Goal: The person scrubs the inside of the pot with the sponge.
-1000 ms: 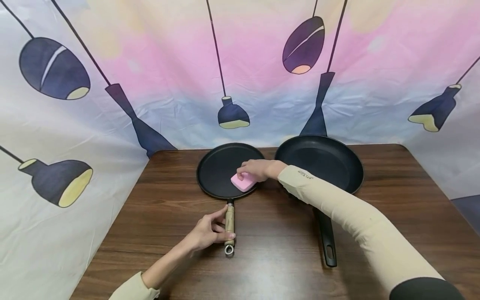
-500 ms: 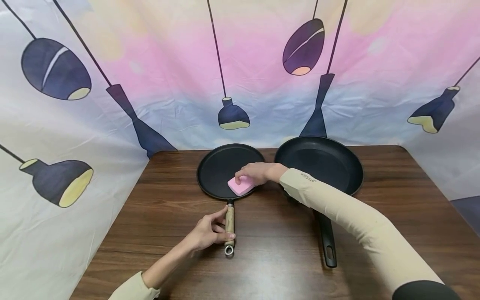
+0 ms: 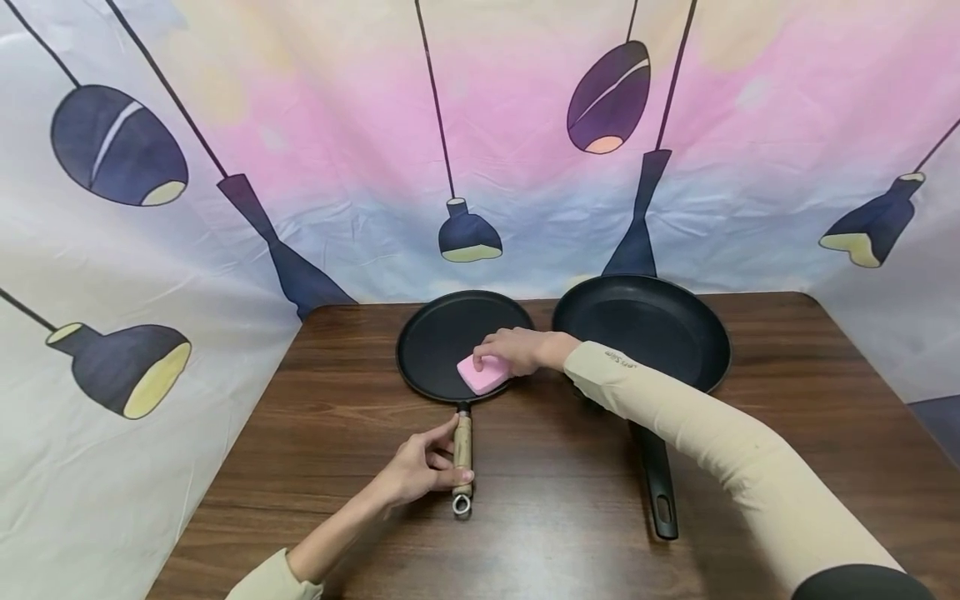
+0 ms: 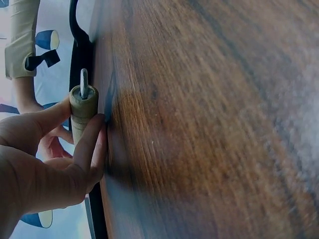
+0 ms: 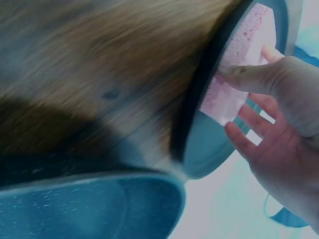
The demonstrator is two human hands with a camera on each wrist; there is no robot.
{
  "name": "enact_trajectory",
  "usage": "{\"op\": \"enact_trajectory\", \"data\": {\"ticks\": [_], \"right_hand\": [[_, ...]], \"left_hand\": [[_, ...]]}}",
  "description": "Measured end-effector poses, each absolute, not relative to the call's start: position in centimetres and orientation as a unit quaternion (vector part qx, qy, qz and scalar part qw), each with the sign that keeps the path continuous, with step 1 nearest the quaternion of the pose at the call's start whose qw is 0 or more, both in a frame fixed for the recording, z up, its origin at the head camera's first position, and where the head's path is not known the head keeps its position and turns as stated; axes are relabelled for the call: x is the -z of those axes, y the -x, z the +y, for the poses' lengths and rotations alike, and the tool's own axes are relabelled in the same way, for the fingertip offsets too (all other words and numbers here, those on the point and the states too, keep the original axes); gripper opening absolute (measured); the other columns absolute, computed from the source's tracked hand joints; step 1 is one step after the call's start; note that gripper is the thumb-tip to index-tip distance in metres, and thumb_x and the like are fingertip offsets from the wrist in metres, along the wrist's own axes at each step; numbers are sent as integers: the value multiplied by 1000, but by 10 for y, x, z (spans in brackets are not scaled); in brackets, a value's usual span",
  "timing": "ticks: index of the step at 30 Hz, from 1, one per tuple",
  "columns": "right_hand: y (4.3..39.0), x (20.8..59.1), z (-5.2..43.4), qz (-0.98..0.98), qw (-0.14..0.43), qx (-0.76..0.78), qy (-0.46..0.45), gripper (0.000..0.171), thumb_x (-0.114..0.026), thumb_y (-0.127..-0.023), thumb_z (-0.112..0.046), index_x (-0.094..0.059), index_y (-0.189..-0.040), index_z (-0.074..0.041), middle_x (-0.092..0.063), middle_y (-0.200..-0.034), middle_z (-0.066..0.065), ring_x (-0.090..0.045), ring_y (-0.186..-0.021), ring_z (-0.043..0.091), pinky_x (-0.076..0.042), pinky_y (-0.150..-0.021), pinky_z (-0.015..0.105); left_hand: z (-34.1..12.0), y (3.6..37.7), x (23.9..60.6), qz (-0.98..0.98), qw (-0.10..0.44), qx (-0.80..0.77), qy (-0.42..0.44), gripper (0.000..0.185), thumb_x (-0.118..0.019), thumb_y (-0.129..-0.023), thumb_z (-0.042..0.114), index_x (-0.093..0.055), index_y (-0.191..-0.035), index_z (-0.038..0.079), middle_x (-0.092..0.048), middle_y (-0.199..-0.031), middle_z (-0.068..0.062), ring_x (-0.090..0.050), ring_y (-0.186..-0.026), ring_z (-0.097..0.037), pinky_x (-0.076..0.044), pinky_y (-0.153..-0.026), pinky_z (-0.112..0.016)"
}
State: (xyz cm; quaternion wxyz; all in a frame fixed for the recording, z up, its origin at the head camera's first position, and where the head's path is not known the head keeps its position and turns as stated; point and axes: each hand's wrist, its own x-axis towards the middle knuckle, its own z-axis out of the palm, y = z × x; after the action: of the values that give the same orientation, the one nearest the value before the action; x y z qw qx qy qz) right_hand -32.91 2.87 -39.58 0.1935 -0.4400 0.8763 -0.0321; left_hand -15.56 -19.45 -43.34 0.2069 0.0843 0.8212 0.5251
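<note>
A flat black griddle pan (image 3: 442,342) lies on the table, its wooden handle (image 3: 462,442) pointing toward me. My left hand (image 3: 416,468) grips that handle between thumb and fingers; the left wrist view shows the handle's metal ring (image 4: 83,82) sticking out past the hand. With my right hand (image 3: 517,350) I hold a pink sponge (image 3: 482,375) on the pan's surface near its front right rim. In the right wrist view the thumb presses one side of the sponge (image 5: 238,59), and the fingers lie along the other side.
A larger, deeper black frying pan (image 3: 637,321) stands just right of the griddle pan, under my right forearm, its black handle (image 3: 658,492) toward me. The brown wooden table (image 3: 547,517) meets a hanging cloth (image 3: 360,150) printed with lamps at its far edge.
The sponge has slid slightly left and toward me across the pan, then stayed nearly in place. My left hand keeps its hold on the handle.
</note>
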Motion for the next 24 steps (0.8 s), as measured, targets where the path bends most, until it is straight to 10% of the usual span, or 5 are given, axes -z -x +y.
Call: {"op": "enact_trajectory", "data": {"ticks": [24], "right_hand": [[332, 406, 24, 963, 58, -10, 263, 50, -73, -95, -43, -55, -131, -12, -69, -115, 18, -63, -109, 38, -57, -93, 48]], "left_hand": [[-196, 157, 438, 823, 202, -524, -89, 93, -86, -83, 11, -32, -158, 1, -61, -117, -20, -69, -90, -15, -56, -71, -18]]}}
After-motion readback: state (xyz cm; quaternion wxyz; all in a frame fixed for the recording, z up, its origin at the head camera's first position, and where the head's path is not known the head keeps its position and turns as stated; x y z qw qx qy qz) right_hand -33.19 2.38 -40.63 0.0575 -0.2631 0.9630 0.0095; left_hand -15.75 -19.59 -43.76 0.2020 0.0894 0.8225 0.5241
